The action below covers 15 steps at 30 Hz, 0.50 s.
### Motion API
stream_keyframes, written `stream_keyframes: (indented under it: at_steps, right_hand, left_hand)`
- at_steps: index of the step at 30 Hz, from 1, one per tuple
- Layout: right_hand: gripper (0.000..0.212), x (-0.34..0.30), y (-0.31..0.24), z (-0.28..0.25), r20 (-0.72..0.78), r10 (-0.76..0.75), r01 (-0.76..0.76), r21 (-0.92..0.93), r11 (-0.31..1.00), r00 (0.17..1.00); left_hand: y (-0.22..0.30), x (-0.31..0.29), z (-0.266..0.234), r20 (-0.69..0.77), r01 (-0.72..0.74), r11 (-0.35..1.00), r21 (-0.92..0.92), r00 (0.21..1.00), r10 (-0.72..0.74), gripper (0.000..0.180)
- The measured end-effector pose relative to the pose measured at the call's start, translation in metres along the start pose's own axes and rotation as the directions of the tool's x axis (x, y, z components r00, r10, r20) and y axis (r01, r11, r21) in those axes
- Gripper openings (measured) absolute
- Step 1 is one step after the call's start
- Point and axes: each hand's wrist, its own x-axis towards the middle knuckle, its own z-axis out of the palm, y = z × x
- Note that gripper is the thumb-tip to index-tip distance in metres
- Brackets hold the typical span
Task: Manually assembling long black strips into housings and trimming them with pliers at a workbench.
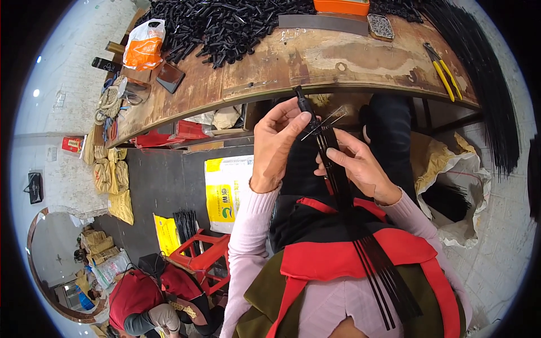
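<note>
On the far left of the wooden worktop (315,59) lies one orange-and-white plastic bag (144,44), and right of it a heap of small black plastic tubes (225,25), far too many to count. Below the worktop's near edge, the left hand (274,147) pinches one black tubular fitting (304,103) in a closed grip. The right hand (360,167) is closed around a bundle of thin black rods (338,180), roughly a dozen, running down over the lap; two thin wire ends splay near the fitting. Judging by this, the piece is mid-assembly, with the heap still unused. At far right lie one yellow-handled pair of pliers (445,72) and a large sheaf of long black rods (490,84).
</note>
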Motion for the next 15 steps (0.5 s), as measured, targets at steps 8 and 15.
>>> stream_keyframes:
  at_steps: [8, 15]
  right_hand:
    - [0.043, -0.0008, 0.0004, 0.0, 0.005, 0.001, 0.0, -0.018, 1.0, 1.0]
    - [0.043, 0.0, -0.0015, 0.0021, -0.012, -0.014, 0.014, -0.022, 1.0, 1.0]
  left_hand:
    - [-0.001, 0.0008, 0.0006, -0.002, -0.029, 1.0, -0.006, 1.0, 0.029, 0.038]
    - [-0.0007, -0.0076, 0.0082, -0.075, -0.066, 0.998, 0.015, 0.995, 0.067, 0.037]
